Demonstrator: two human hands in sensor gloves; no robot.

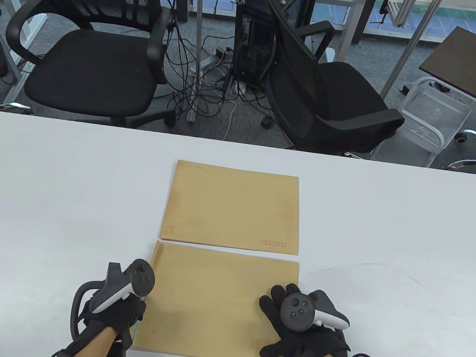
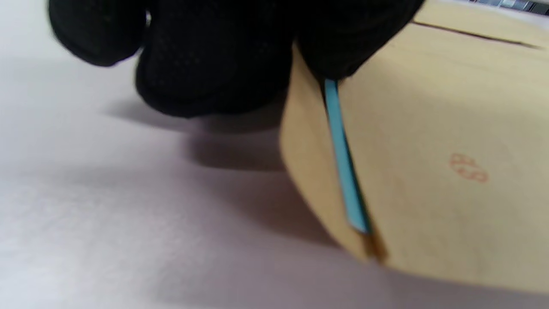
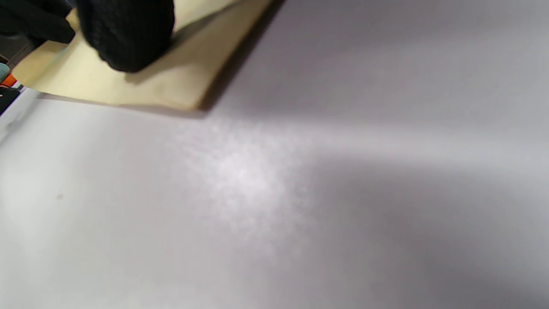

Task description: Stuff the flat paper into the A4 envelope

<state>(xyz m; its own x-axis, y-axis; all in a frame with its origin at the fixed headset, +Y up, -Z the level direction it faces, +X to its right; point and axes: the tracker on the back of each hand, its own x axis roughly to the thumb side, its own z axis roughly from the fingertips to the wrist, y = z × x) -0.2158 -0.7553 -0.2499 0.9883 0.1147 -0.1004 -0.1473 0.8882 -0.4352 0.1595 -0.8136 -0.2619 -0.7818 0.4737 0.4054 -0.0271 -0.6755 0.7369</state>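
Bright, even overhead light in the table view, straight lines bowing at the edges. Both wrist views are soft and blurred; a glare patch blooms on the white table (image 3: 240,180), with broad, diffuse shadows.

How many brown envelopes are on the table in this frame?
2. The far envelope lies flat mid-table, untouched. The near envelope lies just in front of it, left hand at its left edge, right hand on its right end.

An office or lab: swivel chairs (image 1: 90,58), tangled cables (image 1: 198,87), computer tower (image 1: 252,51).
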